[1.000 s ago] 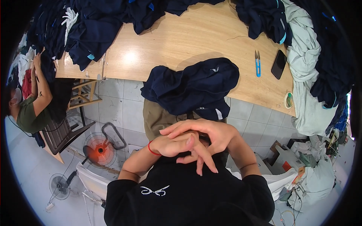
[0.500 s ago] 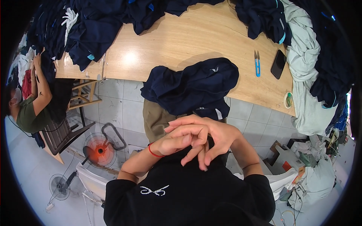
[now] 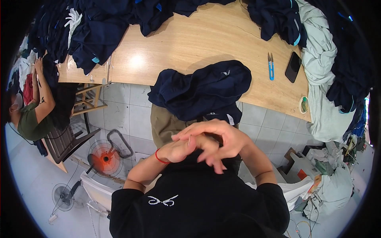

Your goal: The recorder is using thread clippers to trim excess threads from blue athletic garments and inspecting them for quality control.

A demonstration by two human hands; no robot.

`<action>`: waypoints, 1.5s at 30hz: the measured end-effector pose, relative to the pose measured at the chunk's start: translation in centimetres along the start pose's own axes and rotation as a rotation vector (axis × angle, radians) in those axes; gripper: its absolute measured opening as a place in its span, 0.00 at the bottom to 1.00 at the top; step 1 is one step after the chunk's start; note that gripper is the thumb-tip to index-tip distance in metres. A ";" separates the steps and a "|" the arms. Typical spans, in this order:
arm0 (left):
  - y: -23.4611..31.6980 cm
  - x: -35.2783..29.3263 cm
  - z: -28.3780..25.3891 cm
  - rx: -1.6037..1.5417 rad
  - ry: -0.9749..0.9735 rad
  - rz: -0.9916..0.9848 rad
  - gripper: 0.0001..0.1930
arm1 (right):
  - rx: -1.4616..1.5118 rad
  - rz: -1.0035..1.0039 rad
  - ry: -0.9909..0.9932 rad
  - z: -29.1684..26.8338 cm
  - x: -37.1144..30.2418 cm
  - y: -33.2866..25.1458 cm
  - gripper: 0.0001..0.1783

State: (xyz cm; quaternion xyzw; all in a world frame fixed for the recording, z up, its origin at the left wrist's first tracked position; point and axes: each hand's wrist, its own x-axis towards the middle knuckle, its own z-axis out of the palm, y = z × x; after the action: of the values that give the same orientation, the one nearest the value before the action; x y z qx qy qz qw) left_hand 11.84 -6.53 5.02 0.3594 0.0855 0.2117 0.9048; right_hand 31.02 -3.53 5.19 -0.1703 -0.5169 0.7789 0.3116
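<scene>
Overlapping just above the black shirt point(image 3: 198, 202), the left hand point(image 3: 178, 150) and the right hand point(image 3: 228, 139) touch, the right arching over the left's fingers. From my end the fingers blur together, so I cannot tell how far either is closed or whether one grips the other. A red band point(image 3: 160, 157) circles the left wrist. Just beyond the hands I see the navy garment point(image 3: 194, 89), bunched across the lap and the near edge of the wooden table point(image 3: 190, 39). Farther out, to the right of the grip, I make out blue-handled snips point(image 3: 271, 67) and, beside them, a dark phone point(image 3: 293, 67).
</scene>
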 end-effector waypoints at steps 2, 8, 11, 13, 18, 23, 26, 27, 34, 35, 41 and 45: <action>0.3 0.4 0.0 0.038 -0.083 -0.007 0.52 | 0.225 -0.201 -0.173 0.1 0.5 1.1 0.47; -2.1 -0.6 0.4 0.182 0.009 0.097 0.48 | -0.262 0.014 -0.250 -0.1 0.3 -0.1 0.42; -2.0 -0.3 0.3 0.124 0.002 0.101 0.48 | -0.255 0.131 -0.214 0.3 -0.3 -0.2 0.42; -1.6 0.2 0.2 0.070 -0.003 0.108 0.48 | -0.235 0.123 -0.193 0.1 -0.3 -0.1 0.43; 0.2 0.7 0.0 0.110 0.296 0.317 0.34 | -0.094 -0.100 0.318 -0.7 -0.7 1.5 0.32; 0.4 -0.7 -1.0 0.060 0.527 0.269 0.18 | -0.070 -0.145 0.722 -2.1 -1.5 2.2 0.16; -0.8 -0.6 -2.1 -0.028 0.553 0.570 0.15 | -0.036 -0.148 0.851 -2.4 -1.9 1.9 0.13; -0.5 -0.3 -1.9 -0.029 0.551 0.569 0.15 | -0.037 -0.148 0.853 -2.3 -1.9 1.9 0.13; 0.1 0.3 -1.3 0.297 0.777 0.487 0.16 | -0.025 -0.126 0.883 -1.5 -1.2 2.0 0.07; 0.0 0.1 -1.3 0.297 0.778 0.485 0.16 | -0.035 -0.136 0.882 -1.5 -1.2 2.0 0.07; -0.9 -0.7 -2.1 0.676 0.827 0.552 0.19 | -0.059 -0.104 0.670 -0.5 -1.2 1.3 0.26; -0.8 2.1 0.4 1.573 0.807 0.275 0.46 | 0.198 -0.051 0.508 2.2 -1.3 2.3 0.44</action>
State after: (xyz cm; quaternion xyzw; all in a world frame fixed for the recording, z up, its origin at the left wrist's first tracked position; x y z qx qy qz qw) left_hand 14.06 -6.31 4.75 0.7811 0.4739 0.3086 0.2647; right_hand 29.99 -6.59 3.91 -0.3157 -0.3475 0.7500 0.4660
